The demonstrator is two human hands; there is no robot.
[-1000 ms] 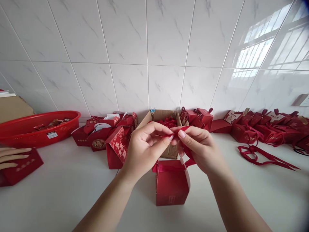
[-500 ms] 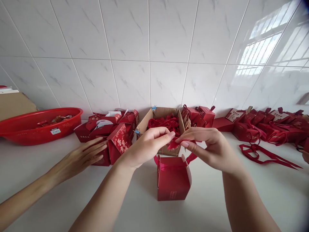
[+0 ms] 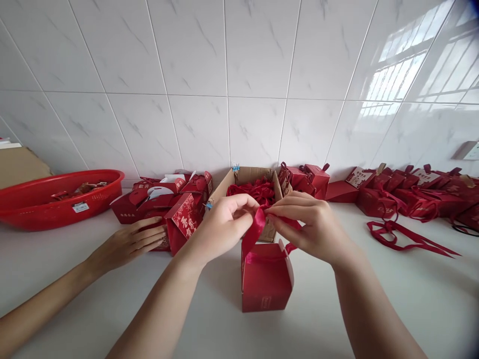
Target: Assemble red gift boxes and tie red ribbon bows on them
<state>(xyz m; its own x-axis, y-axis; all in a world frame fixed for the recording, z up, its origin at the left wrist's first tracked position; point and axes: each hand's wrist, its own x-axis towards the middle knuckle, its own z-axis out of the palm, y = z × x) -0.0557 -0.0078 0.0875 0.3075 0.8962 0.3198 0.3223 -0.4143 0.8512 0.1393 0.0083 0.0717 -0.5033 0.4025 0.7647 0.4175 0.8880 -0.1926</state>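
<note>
A small red gift box (image 3: pixel 266 286) stands upright in front of me, with a red ribbon (image 3: pixel 254 234) running through its top. Above the box, my left hand (image 3: pixel 228 224) is closed on the ribbon, thumb bent in towards the fingers. My right hand (image 3: pixel 309 222) pinches the ribbon close beside it, fingertips almost touching the left ones. Part of the ribbon hangs as a shiny band between the hands and the box. Just behind my hands is a cardboard box (image 3: pixel 258 173) full of loose red ribbons (image 3: pixel 251 191).
Another person's hand (image 3: pixel 140 237) rests at a tilted red box (image 3: pixel 183 219) on the left. Beyond are more red boxes (image 3: pixel 129 202) and a red plastic basket (image 3: pixel 60 212). Finished-looking boxes (image 3: pixel 377 197) line the wall at right, with a loose ribbon (image 3: pixel 407 239) before them.
My hands have drawn slightly closer together, and the ribbon now shows as a wide band under my left fingers. The view has shifted a little; the gift box stands where it was.
</note>
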